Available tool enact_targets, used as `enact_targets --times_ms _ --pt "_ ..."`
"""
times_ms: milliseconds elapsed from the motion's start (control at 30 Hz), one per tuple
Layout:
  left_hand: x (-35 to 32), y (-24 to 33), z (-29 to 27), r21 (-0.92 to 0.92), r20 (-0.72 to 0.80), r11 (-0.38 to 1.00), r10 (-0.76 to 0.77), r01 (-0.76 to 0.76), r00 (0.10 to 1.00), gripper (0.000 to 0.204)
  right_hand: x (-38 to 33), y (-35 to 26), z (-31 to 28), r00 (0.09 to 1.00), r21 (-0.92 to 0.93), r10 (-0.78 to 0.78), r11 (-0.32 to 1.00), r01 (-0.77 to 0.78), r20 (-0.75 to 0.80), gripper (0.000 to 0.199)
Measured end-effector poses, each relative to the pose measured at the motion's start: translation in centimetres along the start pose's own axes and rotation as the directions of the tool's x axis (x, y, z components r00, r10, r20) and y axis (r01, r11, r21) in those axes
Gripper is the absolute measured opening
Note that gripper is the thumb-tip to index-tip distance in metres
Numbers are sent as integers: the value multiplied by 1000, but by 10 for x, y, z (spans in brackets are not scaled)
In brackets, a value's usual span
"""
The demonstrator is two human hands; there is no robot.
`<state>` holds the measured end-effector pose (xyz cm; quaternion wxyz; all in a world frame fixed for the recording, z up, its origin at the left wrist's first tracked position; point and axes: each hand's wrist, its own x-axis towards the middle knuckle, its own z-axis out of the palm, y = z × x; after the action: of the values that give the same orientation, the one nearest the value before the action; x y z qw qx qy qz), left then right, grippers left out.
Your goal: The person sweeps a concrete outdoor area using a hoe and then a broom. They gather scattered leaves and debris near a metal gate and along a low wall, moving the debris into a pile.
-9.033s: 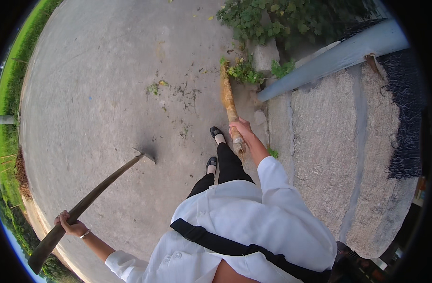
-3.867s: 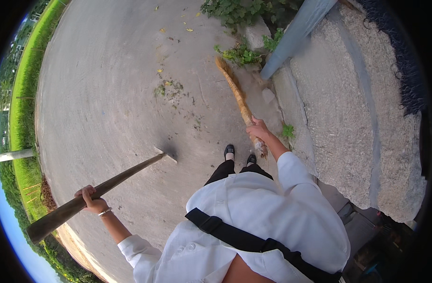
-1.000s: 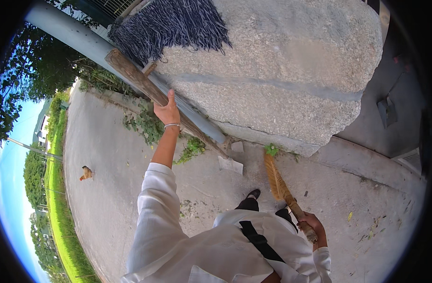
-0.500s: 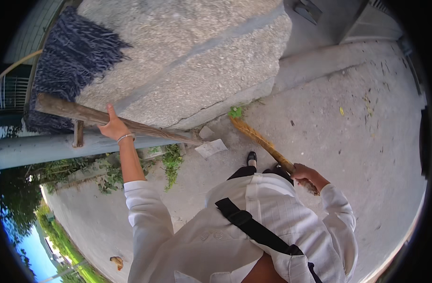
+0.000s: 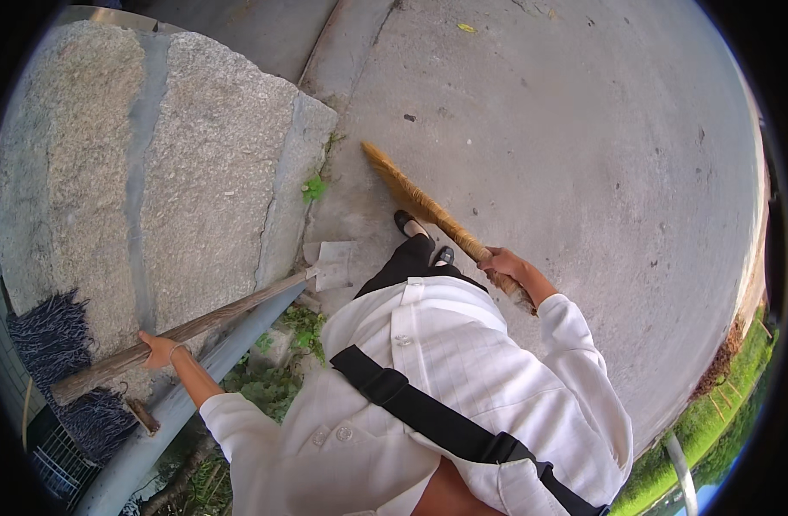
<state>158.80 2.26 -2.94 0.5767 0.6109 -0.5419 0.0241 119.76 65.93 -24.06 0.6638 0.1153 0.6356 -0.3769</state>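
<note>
My left hand (image 5: 160,351) is closed on the wooden handle of a shovel (image 5: 213,323). Its pale, flat blade is low on the ground beside the stone wall's foot. In my right hand (image 5: 506,265) is a straw broom (image 5: 446,222), gripped near the top of its bound handle. The broom slants away in front of my feet, with its straw end toward the far left. A dark blue mop head (image 5: 54,344) of stringy strands lies against the stone near the shovel's upper end.
A rough stone wall (image 5: 213,155) stands at the left. A grey pipe (image 5: 196,391) runs past its near side, with green plants (image 5: 282,353) beside it. Concrete ground (image 5: 583,172) spreads to the right. A small weed (image 5: 313,187) grows at the wall's base.
My view and body have turned to the right, so the wall sits farther left and more ground shows. Both hands keep their hold on the shovel and the broom.
</note>
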Motion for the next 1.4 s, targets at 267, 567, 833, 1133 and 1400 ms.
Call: enact_targets --times_ms 267,567,833,1133,1400 --pt "-138 101 -30 479 111 833 -372 278 922 93 -65 94 -2 933 379 -27 909 173 -360 24" --pt "-303 66 -54 -32 913 989 86 -141 399 70 -75 67 36 958 498 -139 830 251 -251 29" --pt "-324 109 -46 -497 862 859 473 -120 -182 44 -48 142 53 963 684 -113 684 254 -245 24" --pt "-301 32 -5 -459 853 886 419 -65 -310 35 -92 180 151 869 655 7 660 368 -495 42" --pt "-300 10 -15 -330 805 943 259 -39 -534 34 -60 226 202 927 521 -54 815 256 -371 55"
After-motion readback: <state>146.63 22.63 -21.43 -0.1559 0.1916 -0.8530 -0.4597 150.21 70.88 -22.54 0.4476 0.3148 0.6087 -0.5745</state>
